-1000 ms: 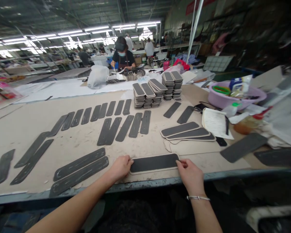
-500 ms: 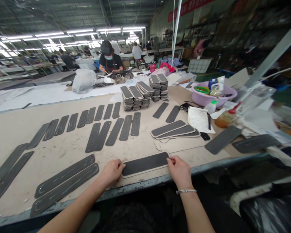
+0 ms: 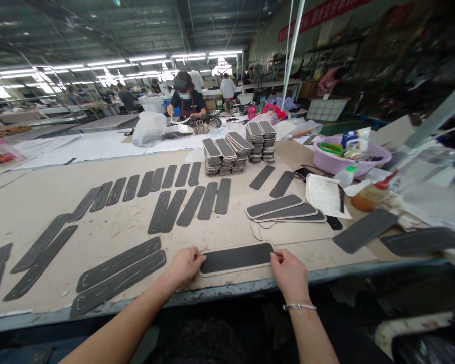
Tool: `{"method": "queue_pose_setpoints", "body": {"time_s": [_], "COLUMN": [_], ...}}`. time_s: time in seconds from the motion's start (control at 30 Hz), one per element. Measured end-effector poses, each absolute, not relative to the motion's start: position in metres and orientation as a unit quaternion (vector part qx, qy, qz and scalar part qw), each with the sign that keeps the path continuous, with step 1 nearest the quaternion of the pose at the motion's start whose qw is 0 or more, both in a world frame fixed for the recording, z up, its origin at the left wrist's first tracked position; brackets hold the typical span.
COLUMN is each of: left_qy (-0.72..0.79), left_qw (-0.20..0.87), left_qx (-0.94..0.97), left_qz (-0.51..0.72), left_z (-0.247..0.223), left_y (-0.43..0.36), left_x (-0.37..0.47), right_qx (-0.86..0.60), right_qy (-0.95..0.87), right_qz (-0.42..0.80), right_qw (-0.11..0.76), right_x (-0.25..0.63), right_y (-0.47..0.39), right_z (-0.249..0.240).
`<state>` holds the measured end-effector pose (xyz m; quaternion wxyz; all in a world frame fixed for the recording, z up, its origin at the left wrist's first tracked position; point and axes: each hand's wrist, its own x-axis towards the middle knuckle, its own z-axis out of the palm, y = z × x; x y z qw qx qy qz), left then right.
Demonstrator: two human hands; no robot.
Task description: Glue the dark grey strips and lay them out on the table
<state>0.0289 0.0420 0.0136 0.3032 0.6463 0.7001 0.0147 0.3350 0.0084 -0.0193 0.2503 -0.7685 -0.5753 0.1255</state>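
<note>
A long dark panel with a pale rim lies near the table's front edge, between my hands. Its left end is pinched by my left hand, and my right hand pinches the right end, a bracelet on that wrist. Just behind it are a few pale-rimmed panels, overlapping, with a thin dark thread beside them. Two glossy dark strips lie left of my left hand. Several more dark strips are laid in slanted rows further back.
Stacks of rimmed panels stand at the back middle. To the right are a purple basin, an open notebook, an amber bottle and a slanted metal pole. A person works across the table.
The view has swung slightly left, so the scene sits further right and more strips show at the far left. Both hands keep their hold on the panel.
</note>
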Motion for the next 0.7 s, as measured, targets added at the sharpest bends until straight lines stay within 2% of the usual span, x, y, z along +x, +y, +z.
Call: {"method": "queue_pose_setpoints", "body": {"time_s": [0.2,0.3,0.4,0.53,0.6,0.7], "left_qy": [0.706,0.705,0.691,0.687,0.682,0.673], "left_qw": [0.313,0.264,0.211,0.21,0.214,0.219], "left_qx": [0.634,0.654,0.687,0.694,0.698,0.705], "left_qz": [0.051,0.081,0.075,0.051,0.041,0.035], "left_z": [0.016,0.018,0.018,0.016,0.015,0.014], "left_y": [0.035,0.03,0.027,0.029,0.031,0.033], "left_x": [0.029,0.028,0.028,0.028,0.027,0.026], "right_qx": [-0.768,-0.763,-0.757,-0.686,-0.604,-0.486], "right_qy": [-0.579,-0.588,-0.598,-0.648,-0.727,-0.833], "right_qz": [0.125,0.121,0.049,-0.032,-0.005,0.092], "right_qw": [0.244,0.241,0.258,0.33,0.327,0.248], "right_x": [0.335,0.339,0.342,0.317,0.287,0.237], "right_y": [0.008,0.007,0.007,-0.001,-0.008,-0.019], "right_z": [-0.023,-0.025,-0.021,-0.005,0.002,0.005]}}
